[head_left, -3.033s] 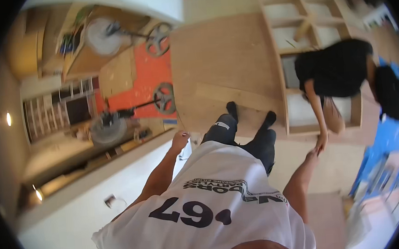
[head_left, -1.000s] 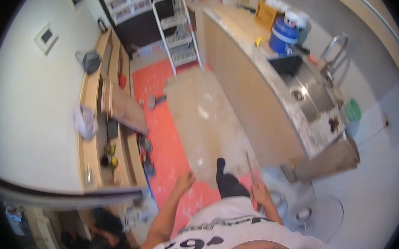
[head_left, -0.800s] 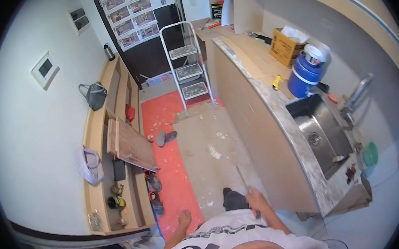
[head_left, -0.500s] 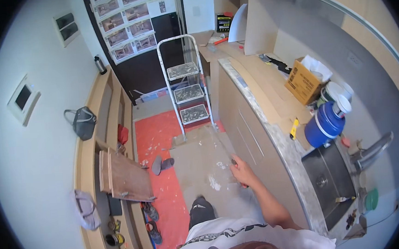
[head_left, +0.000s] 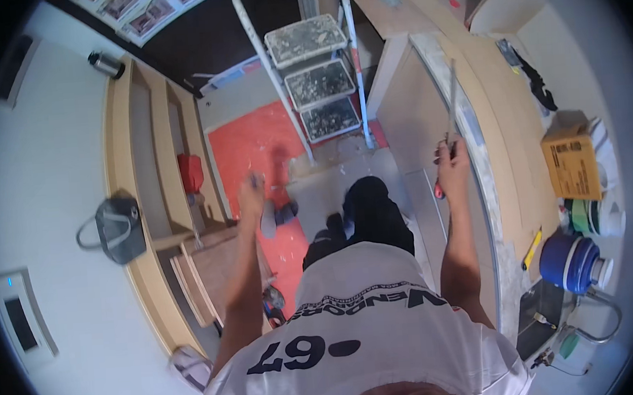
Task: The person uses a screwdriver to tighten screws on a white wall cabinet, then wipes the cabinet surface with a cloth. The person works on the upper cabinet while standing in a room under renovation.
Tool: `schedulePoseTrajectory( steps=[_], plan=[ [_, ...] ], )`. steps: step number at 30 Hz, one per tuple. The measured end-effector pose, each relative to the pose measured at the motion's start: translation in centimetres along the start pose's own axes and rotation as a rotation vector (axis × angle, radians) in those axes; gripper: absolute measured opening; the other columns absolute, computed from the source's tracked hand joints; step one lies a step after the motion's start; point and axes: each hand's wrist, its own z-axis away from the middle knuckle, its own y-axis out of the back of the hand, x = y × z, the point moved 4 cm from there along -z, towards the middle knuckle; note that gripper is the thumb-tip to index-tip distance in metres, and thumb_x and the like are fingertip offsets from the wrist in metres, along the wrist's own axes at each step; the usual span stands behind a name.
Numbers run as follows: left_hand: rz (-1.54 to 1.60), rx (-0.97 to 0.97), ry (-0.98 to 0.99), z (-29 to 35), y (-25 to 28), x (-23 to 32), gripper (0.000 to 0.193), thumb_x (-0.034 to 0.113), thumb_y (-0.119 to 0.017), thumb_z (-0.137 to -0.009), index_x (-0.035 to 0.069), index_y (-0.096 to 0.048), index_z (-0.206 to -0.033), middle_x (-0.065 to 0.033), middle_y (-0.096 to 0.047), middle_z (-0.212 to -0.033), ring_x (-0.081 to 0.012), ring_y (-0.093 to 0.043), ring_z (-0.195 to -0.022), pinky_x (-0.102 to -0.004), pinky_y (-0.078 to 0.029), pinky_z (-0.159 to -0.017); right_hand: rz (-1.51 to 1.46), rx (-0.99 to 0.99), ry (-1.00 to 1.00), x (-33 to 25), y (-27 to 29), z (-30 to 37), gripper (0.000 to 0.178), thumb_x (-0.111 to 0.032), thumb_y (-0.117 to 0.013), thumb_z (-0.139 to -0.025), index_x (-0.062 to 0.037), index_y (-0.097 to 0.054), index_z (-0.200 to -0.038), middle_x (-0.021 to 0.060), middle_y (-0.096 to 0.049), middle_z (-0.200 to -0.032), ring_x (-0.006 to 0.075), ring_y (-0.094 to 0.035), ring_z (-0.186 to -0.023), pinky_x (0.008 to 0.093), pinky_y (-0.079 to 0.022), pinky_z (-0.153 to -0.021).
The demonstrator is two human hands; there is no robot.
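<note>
Right hand closed around thin metal rod beside the counter; left hand blurred, grip undeterminable, near the step ladder.

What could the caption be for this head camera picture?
Right hand grips a long thin tool beside the counter; left hand empty, stepladder ahead.

Light: you get bright, even indoor light, soft shadows.
Blur: your left hand smears with motion; your right hand is sharper.
Edges: the fisheye bends the counter and shelf unit; a black rim surrounds the view.
</note>
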Motion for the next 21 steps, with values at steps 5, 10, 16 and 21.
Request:
schedulePoseTrajectory(
  steps=[5, 10, 16, 21],
  plan=[
    [0.010, 0.228, -0.517, -27.0, 6.0, 22.5, 0.027, 0.023, -0.060, -0.093, -0.002, -0.067, -0.102, -0.0229, -0.067, -0.095, -0.0393, -0.065, -0.090, -0.0429, -0.050, -0.077, 0.114, 0.026, -0.031, 0.7, -3.7, -12.9, 0.015, -0.015, -0.058, -0.097, 0.0002, -0.059, -0.099, 0.0036, -0.055, -0.069, 0.0109, -0.052, -0.060, 0.0270, -0.045, -0.057],
    [-0.059, 0.365, -0.652, -48.9, 5.2, 34.0, 0.032, 0.030, -0.061, -0.095, 0.002, -0.069, -0.108, -0.0209, -0.068, -0.105, -0.0376, -0.065, -0.100, -0.0409, -0.051, -0.085, 0.198, -0.028, -0.128, 0.6, -12.2, -23.8, 0.021, -0.018, -0.058, -0.097, 0.0007, -0.061, -0.104, 0.0066, -0.055, -0.071, 0.0148, -0.051, -0.060, 0.0311, -0.044, -0.056],
    [-0.682, 0.154, -0.351, -62.0, -1.8, 30.4, 0.049, 0.049, -0.040, -0.100, 0.009, -0.069, -0.103, -0.0174, -0.066, -0.100, -0.0385, -0.062, -0.098, -0.0543, -0.046, -0.083, 0.113, -0.165, -0.212, -0.3, -22.8, -33.8, 0.029, -0.022, -0.052, -0.100, 0.0006, -0.059, -0.118, 0.0035, -0.057, -0.076, 0.0097, -0.056, -0.064, 0.0264, -0.049, -0.057],
    [-0.548, 0.123, -0.383, -61.8, -1.5, 30.2, 0.042, 0.044, -0.045, -0.100, 0.009, -0.068, -0.098, -0.0179, -0.064, -0.097, -0.0385, -0.060, -0.095, -0.0527, -0.042, -0.085, -0.200, -0.288, -0.442, -8.4, -26.4, -39.0, 0.031, -0.019, -0.050, -0.101, 0.0016, -0.053, -0.124, 0.0038, -0.056, -0.073, 0.0107, -0.057, -0.060, 0.0257, -0.048, -0.055]
  ],
)
